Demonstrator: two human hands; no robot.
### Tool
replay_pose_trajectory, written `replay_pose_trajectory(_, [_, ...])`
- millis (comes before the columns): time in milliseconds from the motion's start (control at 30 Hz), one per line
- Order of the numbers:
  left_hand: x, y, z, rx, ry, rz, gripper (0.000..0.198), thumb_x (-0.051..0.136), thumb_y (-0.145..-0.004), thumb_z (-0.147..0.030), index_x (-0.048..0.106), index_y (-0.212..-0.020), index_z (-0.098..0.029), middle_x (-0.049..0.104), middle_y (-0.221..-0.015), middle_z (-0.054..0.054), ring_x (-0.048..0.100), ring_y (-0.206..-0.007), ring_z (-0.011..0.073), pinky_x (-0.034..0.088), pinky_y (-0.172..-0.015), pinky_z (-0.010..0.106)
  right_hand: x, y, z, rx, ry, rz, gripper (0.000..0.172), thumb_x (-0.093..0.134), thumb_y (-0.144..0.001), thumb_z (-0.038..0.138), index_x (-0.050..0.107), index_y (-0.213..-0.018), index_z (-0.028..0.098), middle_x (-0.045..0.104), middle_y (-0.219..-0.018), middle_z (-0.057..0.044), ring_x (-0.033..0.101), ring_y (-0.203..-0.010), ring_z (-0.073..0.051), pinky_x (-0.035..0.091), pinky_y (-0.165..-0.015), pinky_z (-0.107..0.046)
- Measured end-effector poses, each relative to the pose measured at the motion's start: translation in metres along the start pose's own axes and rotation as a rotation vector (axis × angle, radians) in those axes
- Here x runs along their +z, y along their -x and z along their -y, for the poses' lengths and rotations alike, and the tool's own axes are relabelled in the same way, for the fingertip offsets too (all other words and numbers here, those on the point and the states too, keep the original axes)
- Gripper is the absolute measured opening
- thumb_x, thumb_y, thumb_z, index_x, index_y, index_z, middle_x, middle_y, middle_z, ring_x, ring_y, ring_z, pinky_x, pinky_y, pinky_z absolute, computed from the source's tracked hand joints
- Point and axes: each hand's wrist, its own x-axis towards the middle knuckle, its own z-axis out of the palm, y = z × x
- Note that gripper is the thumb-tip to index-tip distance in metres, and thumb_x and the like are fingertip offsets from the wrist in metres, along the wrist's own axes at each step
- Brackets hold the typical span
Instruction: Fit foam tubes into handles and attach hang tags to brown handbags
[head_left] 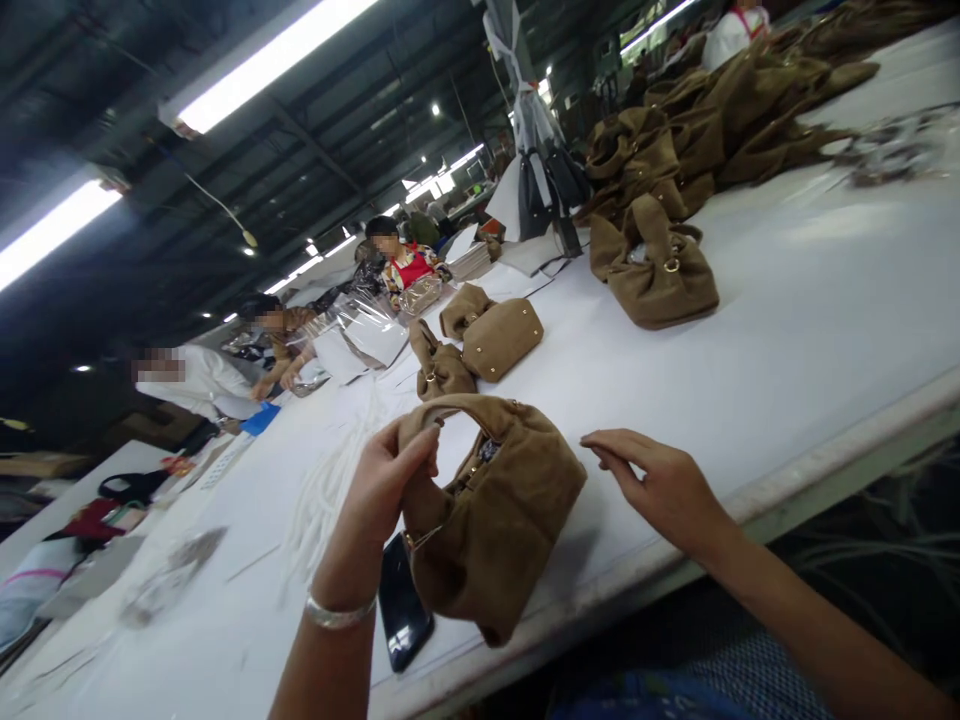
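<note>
My left hand (394, 478) is closed around the handle of a brown suede handbag (517, 510), which hangs tilted over the table near its front edge. Gold-coloured fittings and a small chain show on the bag, and its mouth faces partly left. To the right of the bag, my right hand (664, 490) is apart from it, fingers stretched forward with a gap to the thumb and nothing in them. A black phone (403, 610) lies on the table, partly hidden behind the bag.
Beyond the held bag are two brown handbags (504, 338) lying close together and another handbag (660, 285) standing upright. A heap of brown bags (697, 130) covers the far right. White cords (330, 490) lie on the white table (787, 370). Several people work along its far left side.
</note>
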Motion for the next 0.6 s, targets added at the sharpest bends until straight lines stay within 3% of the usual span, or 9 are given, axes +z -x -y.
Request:
replay_pose_trajectory(67, [-0.002,-0.003,0.009,0.029,-0.258,0.006,0.030,0.074,-0.078,-0.039,0.068,-0.095,-0.016,0.061,-0.068,-0.001,0.057,-0.061,0.0116,0.046,-0.056,0.020,0.002,0.008,-0.024,0.044,0.063,0.017,0.028,0.045,-0.097,0.031,0.069,-0.110,0.023,0.073,-0.110,-0.005,0.070,-0.094,-0.022,0.054,-0.087,-0.037])
replay_pose_trajectory(167, [-0.005,-0.005,0.020,0.104,-0.465,-0.038,0.033,0.069,-0.081,-0.035,0.065,-0.110,-0.019,0.066,-0.078,0.000,0.062,-0.064,0.0140,0.049,-0.062,0.024,0.008,0.025,-0.055,0.111,0.132,0.074,0.029,0.044,-0.097,0.032,0.069,-0.110,0.023,0.073,-0.110,-0.005,0.070,-0.093,-0.022,0.055,-0.087,-0.038])
replay_pose_trajectory(267, [-0.009,-0.003,0.016,0.113,-0.581,0.000,0.025,0.064,-0.085,-0.038,0.065,-0.101,-0.020,0.063,-0.068,-0.002,0.059,-0.056,0.0137,0.046,-0.056,0.024,0.014,0.040,-0.071,0.123,0.206,0.120,0.030,0.043,-0.097,0.034,0.068,-0.110,0.024,0.072,-0.114,-0.005,0.070,-0.098,-0.023,0.056,-0.088,-0.039])
replay_pose_trajectory(367, [-0.009,0.004,-0.004,-0.022,-0.495,0.159,0.026,0.065,-0.084,-0.045,0.065,-0.083,-0.019,0.056,-0.055,-0.003,0.052,-0.048,0.0123,0.041,-0.046,0.021,0.018,0.045,-0.077,0.093,0.262,0.143,0.030,0.042,-0.098,0.036,0.068,-0.110,0.026,0.072,-0.116,-0.004,0.070,-0.101,-0.024,0.057,-0.088,-0.041])
replay_pose_trajectory(467, [-0.006,0.010,-0.024,-0.137,-0.309,0.324,0.033,0.073,-0.077,-0.049,0.066,-0.085,-0.018,0.055,-0.054,-0.004,0.046,-0.044,0.0096,0.037,-0.041,0.019,0.020,0.046,-0.082,0.056,0.268,0.121,0.029,0.044,-0.097,0.039,0.068,-0.109,0.029,0.073,-0.113,-0.002,0.071,-0.098,-0.023,0.060,-0.086,-0.038])
replay_pose_trajectory(600, [0.000,-0.012,-0.027,-0.176,-0.106,0.390,0.040,0.075,-0.073,-0.054,0.064,-0.081,-0.016,0.049,-0.054,-0.005,0.040,-0.039,0.0057,0.032,-0.038,0.017,0.024,0.044,-0.092,0.023,0.263,0.072,0.027,0.047,-0.093,0.038,0.071,-0.104,0.032,0.075,-0.107,0.001,0.074,-0.093,-0.022,0.063,-0.082,-0.035])
